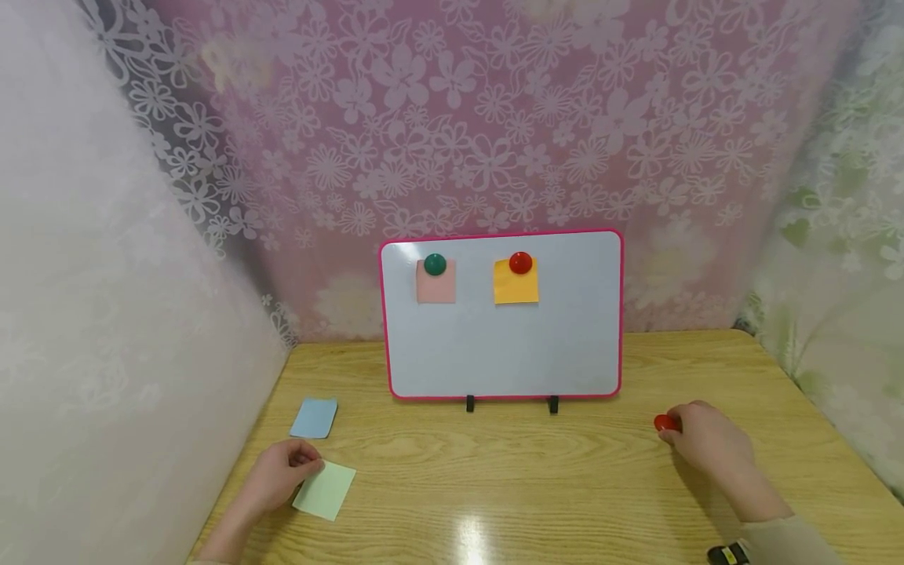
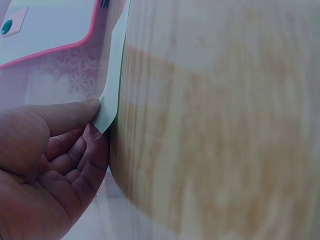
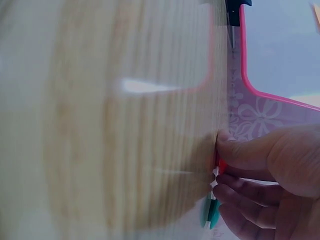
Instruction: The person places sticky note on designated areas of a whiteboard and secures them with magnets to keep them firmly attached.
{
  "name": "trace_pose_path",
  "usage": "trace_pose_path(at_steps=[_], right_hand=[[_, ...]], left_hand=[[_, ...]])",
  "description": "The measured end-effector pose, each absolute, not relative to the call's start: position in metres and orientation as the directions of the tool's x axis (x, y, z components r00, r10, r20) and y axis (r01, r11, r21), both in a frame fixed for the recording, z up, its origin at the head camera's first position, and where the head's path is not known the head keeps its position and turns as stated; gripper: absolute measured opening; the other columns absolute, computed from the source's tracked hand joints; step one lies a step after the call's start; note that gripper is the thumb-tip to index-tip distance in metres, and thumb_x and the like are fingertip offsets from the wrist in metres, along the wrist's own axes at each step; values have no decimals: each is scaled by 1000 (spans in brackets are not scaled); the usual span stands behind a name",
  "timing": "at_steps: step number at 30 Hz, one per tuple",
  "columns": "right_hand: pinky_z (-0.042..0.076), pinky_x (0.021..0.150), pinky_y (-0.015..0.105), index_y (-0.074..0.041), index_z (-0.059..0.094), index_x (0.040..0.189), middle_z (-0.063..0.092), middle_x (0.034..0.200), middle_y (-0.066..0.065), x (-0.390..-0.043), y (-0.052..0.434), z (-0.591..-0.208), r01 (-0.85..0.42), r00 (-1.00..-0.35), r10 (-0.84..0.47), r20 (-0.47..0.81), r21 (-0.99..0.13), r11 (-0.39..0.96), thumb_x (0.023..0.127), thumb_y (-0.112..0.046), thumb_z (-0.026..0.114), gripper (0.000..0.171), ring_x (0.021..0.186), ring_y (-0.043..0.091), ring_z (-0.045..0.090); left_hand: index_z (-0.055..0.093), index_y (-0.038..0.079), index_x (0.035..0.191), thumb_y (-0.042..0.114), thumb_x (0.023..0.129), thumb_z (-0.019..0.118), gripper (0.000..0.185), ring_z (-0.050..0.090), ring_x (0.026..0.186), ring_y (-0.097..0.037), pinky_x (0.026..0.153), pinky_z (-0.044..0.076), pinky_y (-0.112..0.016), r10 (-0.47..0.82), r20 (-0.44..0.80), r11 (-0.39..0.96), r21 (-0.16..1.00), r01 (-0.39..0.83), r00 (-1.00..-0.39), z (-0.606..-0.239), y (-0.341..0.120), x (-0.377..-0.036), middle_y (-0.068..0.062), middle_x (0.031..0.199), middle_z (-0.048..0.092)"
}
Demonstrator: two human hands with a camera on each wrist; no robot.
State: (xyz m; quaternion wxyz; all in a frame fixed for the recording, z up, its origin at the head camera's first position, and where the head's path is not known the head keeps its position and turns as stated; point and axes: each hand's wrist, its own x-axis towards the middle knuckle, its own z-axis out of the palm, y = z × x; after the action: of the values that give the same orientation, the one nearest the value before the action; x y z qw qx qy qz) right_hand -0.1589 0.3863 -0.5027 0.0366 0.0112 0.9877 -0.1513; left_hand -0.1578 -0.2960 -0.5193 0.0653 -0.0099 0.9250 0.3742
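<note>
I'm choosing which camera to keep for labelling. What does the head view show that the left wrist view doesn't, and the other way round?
Only the head view shows the right hand on a red magnet, the blue note and the orange note. Only the left wrist view shows the fingertips pinching the paper's lifted corner. Both show the left hand, green note, whiteboard and table.

Table (image 1: pixel 565 471): glossy light wood grain, reflects light. Whiteboard (image 1: pixel 537 345): smooth white surface, pink plastic frame. Green note (image 1: pixel 326 490): matt paper. Magnet (image 1: pixel 666 423): shiny red plastic. Curtain (image 1: pixel 494 118): patterned cloth.
</note>
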Motion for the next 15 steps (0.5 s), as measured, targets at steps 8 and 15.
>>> trace_pose_path(at_steps=[8,15], right_hand=[[57,71,58,6,74,111,70,99,23,-160,388,-503,39,-996,14,-85,-302,952,92,-29,87,42,85,38,68],[57,71,58,6,74,111,69,101,24,-160,387,-502,42,-994,10,-107,-302,952,91,-31,87,44,86,39,68]], left_hand=[[74,10,96,17,97,81,11,60,80,-16,67,50,-30,46,-116,723,689,-47,-992,-519,-296,-159,1,88,67],[74,9,96,17,97,81,11,60,80,-17,68,50,-31,49,-115,722,690,-44,-992,-517,-295,-157,1,88,67]])
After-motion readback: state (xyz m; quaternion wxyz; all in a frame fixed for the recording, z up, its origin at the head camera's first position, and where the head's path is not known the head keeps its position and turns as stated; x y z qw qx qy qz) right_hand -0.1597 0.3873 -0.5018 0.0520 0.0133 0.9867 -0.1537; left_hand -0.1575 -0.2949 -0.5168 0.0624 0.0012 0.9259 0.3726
